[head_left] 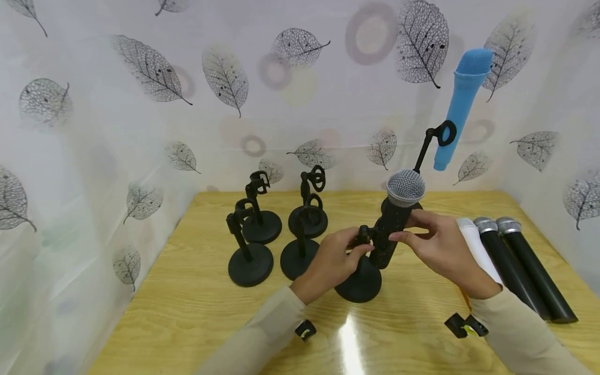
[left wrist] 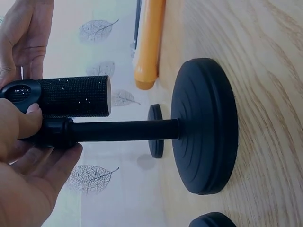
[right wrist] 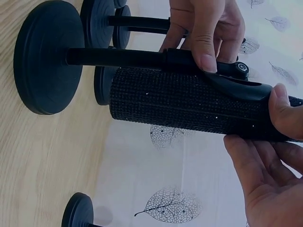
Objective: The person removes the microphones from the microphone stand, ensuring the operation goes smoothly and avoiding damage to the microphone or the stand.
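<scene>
My right hand (head_left: 442, 252) grips a black, glitter-covered microphone (head_left: 392, 226) with a silver mesh head. It is tilted, head up, and passes through the clip ring (right wrist: 241, 90) of a black desktop microphone stand (head_left: 360, 285). My left hand (head_left: 330, 260) pinches the top of that stand, just below the clip, as the left wrist view shows. The stand's round base rests on the wooden table (head_left: 178, 317). Directly behind, a blue microphone (head_left: 461, 104) leans in the clip of another black stand (head_left: 424, 148), whose base is mostly hidden.
Several black microphone stands (head_left: 250, 264) with bare clips stand left of my hands. On the right lie a white microphone (head_left: 480, 250) and two black microphones (head_left: 513, 271) with silver heads. An orange microphone (left wrist: 149, 45) appears in the left wrist view. A leaf-patterned cloth (head_left: 290, 104) backs the table.
</scene>
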`<action>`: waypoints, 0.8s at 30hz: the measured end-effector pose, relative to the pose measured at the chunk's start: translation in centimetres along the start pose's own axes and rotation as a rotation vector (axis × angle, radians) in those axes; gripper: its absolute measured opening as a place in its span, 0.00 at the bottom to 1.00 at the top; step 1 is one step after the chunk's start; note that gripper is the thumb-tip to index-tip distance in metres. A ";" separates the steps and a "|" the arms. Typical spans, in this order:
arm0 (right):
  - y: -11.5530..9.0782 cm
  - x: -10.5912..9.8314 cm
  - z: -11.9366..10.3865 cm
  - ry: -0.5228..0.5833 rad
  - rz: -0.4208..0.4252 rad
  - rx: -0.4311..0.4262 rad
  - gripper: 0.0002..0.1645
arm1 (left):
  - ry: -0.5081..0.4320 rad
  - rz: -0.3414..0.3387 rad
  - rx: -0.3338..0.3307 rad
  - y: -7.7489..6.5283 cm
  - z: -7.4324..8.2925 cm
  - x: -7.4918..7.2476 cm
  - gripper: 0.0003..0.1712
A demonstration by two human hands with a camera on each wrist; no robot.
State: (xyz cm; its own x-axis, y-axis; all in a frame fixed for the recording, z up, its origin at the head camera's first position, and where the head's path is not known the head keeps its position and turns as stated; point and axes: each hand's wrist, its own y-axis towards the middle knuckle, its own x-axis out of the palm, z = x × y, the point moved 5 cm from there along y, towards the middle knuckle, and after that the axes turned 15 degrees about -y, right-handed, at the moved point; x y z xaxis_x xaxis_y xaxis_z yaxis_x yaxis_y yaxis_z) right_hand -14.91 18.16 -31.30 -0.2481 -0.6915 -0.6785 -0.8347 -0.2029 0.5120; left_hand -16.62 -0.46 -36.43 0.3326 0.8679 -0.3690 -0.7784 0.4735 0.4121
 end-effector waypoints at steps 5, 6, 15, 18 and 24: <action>0.0 0.0 -0.2 -0.014 0.011 -0.008 0.15 | 0.010 -0.006 0.003 -0.1 -0.1 0.0 0.09; 0.0 -0.1 -0.2 -0.016 0.010 -0.007 0.14 | 0.010 -0.007 0.006 -0.1 -0.1 0.0 0.09; 1.0 -1.3 -0.8 -0.053 -0.002 0.020 0.13 | -0.015 -0.015 0.023 0.0 -0.1 0.0 0.11; 0.9 -1.2 -0.4 -0.019 -0.030 0.026 0.16 | -0.014 -0.020 0.020 0.1 -0.2 0.0 0.12; 0.0 -0.2 0.4 0.070 -0.062 0.028 0.22 | -0.021 -0.025 0.005 0.1 -0.2 0.1 0.12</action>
State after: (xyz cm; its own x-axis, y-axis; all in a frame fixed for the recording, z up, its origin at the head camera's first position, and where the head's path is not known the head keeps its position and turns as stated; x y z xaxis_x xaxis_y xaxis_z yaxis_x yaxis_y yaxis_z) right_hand -15.10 18.58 -31.41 -0.1617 -0.7252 -0.6693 -0.8610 -0.2278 0.4548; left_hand -16.74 -0.39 -36.58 0.3635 0.8585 -0.3617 -0.7667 0.4962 0.4073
